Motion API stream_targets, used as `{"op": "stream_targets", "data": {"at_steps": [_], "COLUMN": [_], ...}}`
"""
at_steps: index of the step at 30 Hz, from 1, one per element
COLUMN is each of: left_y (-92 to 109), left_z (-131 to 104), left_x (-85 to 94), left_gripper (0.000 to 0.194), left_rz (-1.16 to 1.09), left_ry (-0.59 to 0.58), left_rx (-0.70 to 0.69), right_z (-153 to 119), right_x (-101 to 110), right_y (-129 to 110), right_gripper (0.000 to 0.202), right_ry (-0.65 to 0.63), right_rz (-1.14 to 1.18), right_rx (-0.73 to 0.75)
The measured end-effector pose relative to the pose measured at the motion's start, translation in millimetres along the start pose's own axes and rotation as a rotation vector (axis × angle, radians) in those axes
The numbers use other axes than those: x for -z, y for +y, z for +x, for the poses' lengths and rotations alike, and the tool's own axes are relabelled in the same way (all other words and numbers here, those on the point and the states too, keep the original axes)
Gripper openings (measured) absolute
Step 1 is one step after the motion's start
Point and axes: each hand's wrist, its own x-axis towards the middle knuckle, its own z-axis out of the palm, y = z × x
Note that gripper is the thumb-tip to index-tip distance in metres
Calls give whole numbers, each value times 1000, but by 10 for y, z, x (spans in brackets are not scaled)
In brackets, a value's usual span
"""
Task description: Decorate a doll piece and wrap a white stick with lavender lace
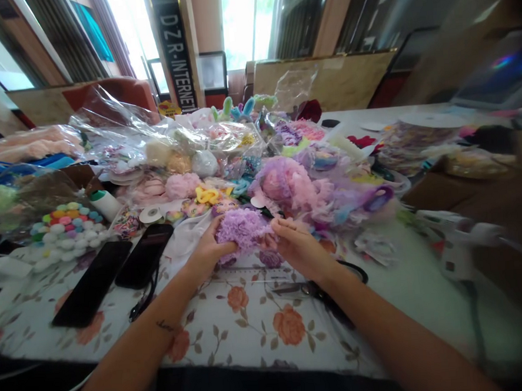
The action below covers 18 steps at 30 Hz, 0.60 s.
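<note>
A fluffy lilac bundle [243,231], looking like fuzzy yarn or ruffled trim, is held just above the table. My left hand [207,247] grips it from the left side, thumb in front and fingers behind. Close to the bundle's right end, my right hand [297,245] is closed in a pinch; what lies between its fingertips is too small to make out. Below the hands lies a clear ruler [259,274]. Black-handled scissors [308,288] rest partly under my right forearm.
Two dark phones [92,282] lie at left, near white and coloured pompoms [66,231]. Pink and purple fluffy yarn [287,185] and plastic bags [119,124] pile up behind my hands. At right are a white glue gun [458,242] and a brown box [459,189]. Flowered cloth [240,332] covers the table.
</note>
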Motion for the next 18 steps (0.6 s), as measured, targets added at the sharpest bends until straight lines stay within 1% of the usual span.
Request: {"op": "stream_targets", "data": {"at_steps": [2, 5, 7, 9, 11, 12, 13, 15, 17, 18], "left_y": [-4, 10, 32, 58, 84, 95, 103, 112, 111, 108], "left_z": [10, 13, 12, 12, 12, 13, 14, 16, 13, 8], "left_x": [-6, -16, -12, -1, 8, 9, 8, 0, -9, -12], "left_gripper": [62, 51, 41, 37, 38, 41, 43, 51, 58, 58], "left_rz": [-14, -8, 5, 27, 48, 44, 29, -25, -96, -133], "left_ry": [18, 126, 241, 384, 521, 566, 588, 559, 464, 393], "left_rx": [22, -18, -79, -165, -263, -301, -328, -334, -271, -207], "right_z": [-14, -27, -33, -37, -39, -39, -39, -40, -45, -49], "right_x": [18, 24, 34, 50, 63, 66, 66, 59, 48, 41], "right_y": [-25, -72, -92, -94, -79, -70, -60, -48, -45, -46], "right_gripper": [31, 30, 30, 30, 29, 29, 29, 29, 29, 29], "right_ry": [-43, -26, -8, -2, -24, -43, -61, -72, -53, -45], "right_rz": [21, -60, -172, -324, -451, -489, -511, -539, -544, -531], "right_rx": [-26, 13, 19, -6, -42, -53, -57, -37, 6, 27]}}
